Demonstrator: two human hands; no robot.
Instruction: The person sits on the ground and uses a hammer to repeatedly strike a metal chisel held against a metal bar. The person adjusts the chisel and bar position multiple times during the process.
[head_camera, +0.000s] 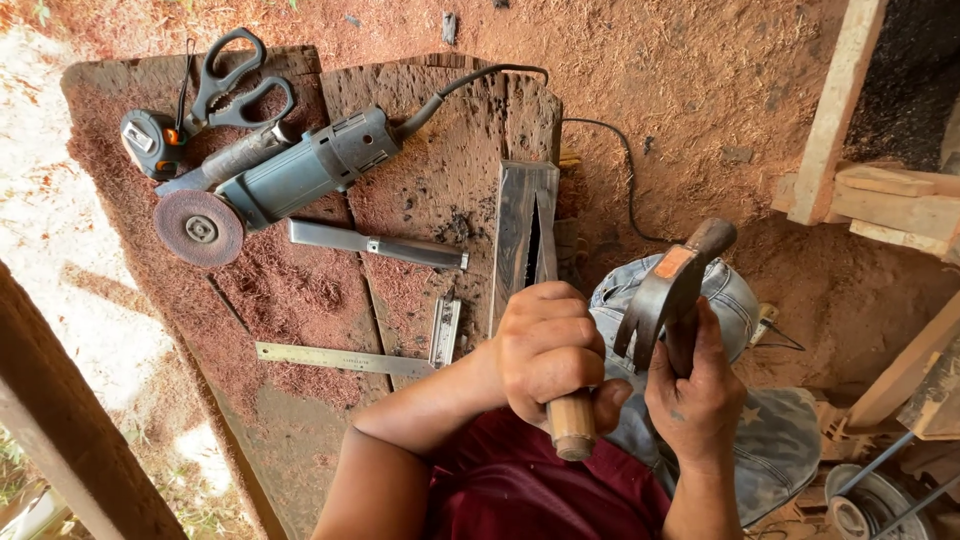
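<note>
Upper left of frame: tape measure (150, 140) and scissors (235, 80) lie on the bench (300, 300), just above the grinder (280, 175), whose disc (198, 228) sits at left w/ red sawdust all round. Below the grinder lies a flat metal bar (375, 243); lower down, a steel ruler (340, 358) and a small metal piece (444, 330) near it.

Centre: a dark wood block (520, 230) stands along the bench's right edge w/ a narrow slot cut down its middle. Your left hand (545, 350) is wrapped tight round the chisel (572, 425); grip is pressed closed on the handle, the pale wooden butt sticks out toward you, and the blade end is hidden behind the fist, aimed at the slot.

Right of centre: your right hand (695, 395) has its grip closed round the hammer (665, 290), held close under the head, which is raised above your knee, well apart from the chisel butt.

Judging by this, you're mid-chiselling the slot, between strikes. Next blow calls for the chisel held steady in line w/ the slot and the hammer face landing square on the butt, clear of your left knuckles.

Far right: timber offcuts (880, 200) on the sawdust floor.
</note>
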